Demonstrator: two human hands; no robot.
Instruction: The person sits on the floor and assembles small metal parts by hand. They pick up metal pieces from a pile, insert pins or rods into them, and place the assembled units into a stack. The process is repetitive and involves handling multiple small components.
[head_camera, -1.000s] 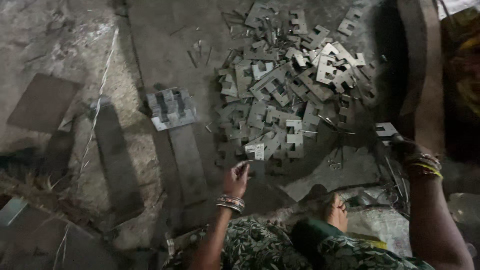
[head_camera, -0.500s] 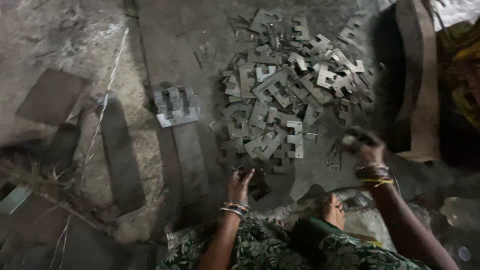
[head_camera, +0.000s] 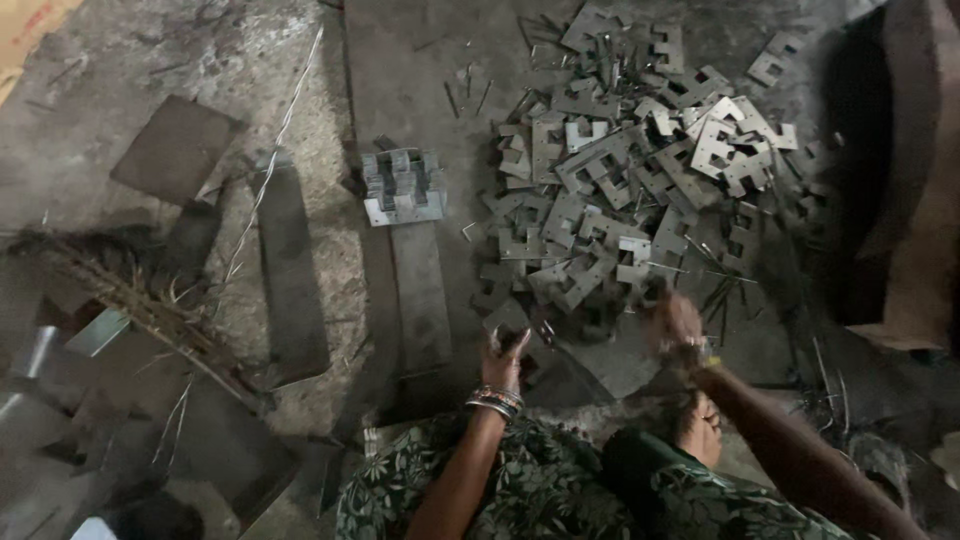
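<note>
Floor (head_camera: 180, 60): rough grey concrete, dusty, gritty in patches. Bare stretch at the upper left and down the strip between the stack and the pile.
Dark wall or block (head_camera: 915, 200) boxes in the right edge.
Pile of metal plates (head_camera: 630, 170): flat stamped E-shaped sheet pieces, dull grey, sharp corners, heaped loose and overlapping, with thin nails or wire bits scattered among them. Its near edge runs right up to both hands.
Flat bars (head_camera: 290, 270) and a square plate (head_camera: 175, 150) lie left of centre, dark and rusty.
Broom (head_camera: 130, 290): dry twig bundle, lower left.
Neat stack of plates (head_camera: 403, 187): same shape, aligned, well apart from the pile.
Right hand (head_camera: 672, 318) sits at the pile's near edge, blurred; cannot tell whether its fingers are closed or what they hold.
Left hand (head_camera: 503, 358), bangles at the wrist, fingers curled around a small plate (head_camera: 508, 335), just off the pile's lower left corner.
</note>
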